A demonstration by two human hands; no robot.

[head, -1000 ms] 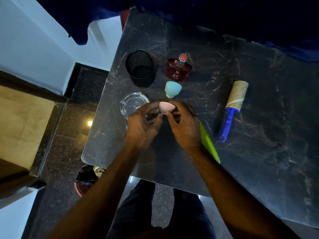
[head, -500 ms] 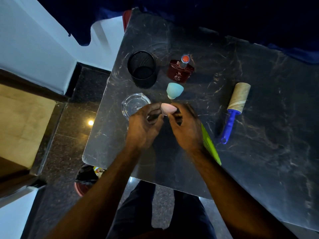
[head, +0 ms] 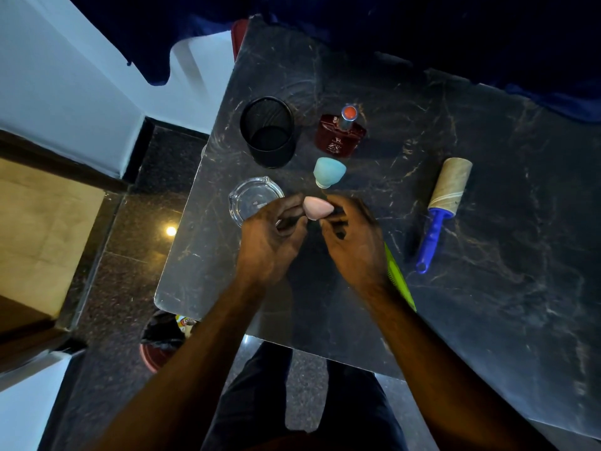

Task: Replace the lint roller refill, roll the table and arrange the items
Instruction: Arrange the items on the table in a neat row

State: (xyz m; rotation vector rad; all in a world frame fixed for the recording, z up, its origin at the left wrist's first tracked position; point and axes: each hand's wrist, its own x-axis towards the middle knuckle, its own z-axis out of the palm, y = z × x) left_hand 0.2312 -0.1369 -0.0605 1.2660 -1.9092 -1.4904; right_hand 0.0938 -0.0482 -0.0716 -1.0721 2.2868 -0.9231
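A pink makeup sponge [head: 318, 207] is pinched between the fingertips of my left hand [head: 271, 242] and my right hand [head: 353, 242], just above the black marble table [head: 487, 288]. The lint roller [head: 441, 206], with a blue handle and a bare brown cardboard tube, lies on the table to the right of my hands. A blue makeup sponge [head: 328, 172] stands just beyond the pink one. A green comb [head: 400, 281] lies partly hidden under my right wrist.
A black mesh cup [head: 268, 131] and a dark red perfume bottle [head: 340, 133] stand at the back. A glass ashtray [head: 253, 200] sits beside my left hand, near the table's left edge. A dark cloth [head: 422, 27] hangs behind. A bin [head: 162, 340] sits on the floor below.
Both hands stay closed on the pink sponge in about the same place; only the camera view has shifted slightly.
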